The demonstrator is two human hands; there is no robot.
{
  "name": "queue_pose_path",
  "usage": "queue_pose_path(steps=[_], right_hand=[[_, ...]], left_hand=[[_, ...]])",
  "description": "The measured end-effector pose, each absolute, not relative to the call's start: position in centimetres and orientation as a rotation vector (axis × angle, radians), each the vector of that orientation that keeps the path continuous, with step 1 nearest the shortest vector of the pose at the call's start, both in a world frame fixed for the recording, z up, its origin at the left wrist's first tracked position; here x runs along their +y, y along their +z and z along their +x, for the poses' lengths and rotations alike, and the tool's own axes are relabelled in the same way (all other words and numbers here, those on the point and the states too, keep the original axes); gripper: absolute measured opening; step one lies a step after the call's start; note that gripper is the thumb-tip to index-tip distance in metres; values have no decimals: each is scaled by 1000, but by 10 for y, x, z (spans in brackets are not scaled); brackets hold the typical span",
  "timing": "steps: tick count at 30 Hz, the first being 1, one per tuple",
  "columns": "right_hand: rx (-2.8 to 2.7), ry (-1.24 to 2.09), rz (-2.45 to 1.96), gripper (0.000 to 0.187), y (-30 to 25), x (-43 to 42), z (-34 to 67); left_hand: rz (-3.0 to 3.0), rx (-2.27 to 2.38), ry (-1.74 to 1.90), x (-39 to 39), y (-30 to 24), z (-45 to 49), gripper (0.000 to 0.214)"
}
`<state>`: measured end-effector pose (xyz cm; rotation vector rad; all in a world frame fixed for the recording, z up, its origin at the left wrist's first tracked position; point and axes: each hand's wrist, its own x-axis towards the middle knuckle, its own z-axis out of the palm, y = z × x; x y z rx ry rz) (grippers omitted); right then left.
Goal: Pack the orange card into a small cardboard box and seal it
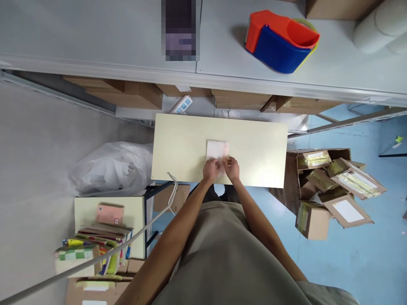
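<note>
A flat, white, roughly square item (215, 148) lies on the cream-coloured table, just beyond my fingers. My left hand (211, 169) is at its near edge, with the fingers curled in. Close beside it, my right hand (232, 168) is pinched at the item's near right corner. Between the two hands a thin, pinkish, see-through piece (224, 159) shows, smeared by motion. It seems to be in my fingers, but whether it is part of the white item I cannot tell.
The narrow table (254, 152) stands against a grey shelf holding a red and blue tape dispenser (282, 42). Cartons (345, 190) overflow a big box at right. At left are a plastic bag (114, 169), a pink box (110, 213) and a grey cable (140, 235).
</note>
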<state>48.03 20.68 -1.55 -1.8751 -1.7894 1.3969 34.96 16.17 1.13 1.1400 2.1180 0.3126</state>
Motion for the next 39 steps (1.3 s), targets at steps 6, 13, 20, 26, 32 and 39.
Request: queue_pose_path(steps=[6,13,20,26,32,39], right_hand=[[-1880,1243,-2125,39,-5,212,460],[-1876,1204,-2362,41,5,224,445],[-1788,1133,-2414,34,9,215,437],[-1831,1046,-2329,33,3,203,381],[-1995,1072,-2244,32,-4,212,260],[-2129,1055,-2213,35,-7,233,167]], left_hand=[[1129,2043,438,154,1,352,13],[802,2279,578,147,-1,306,42],[683,2086,640,144,-11,280,31],[738,2158,738,132,-15,235,38],[719,2288,713,130,-20,124,37],[680,2334,620,152,-25,37,37]])
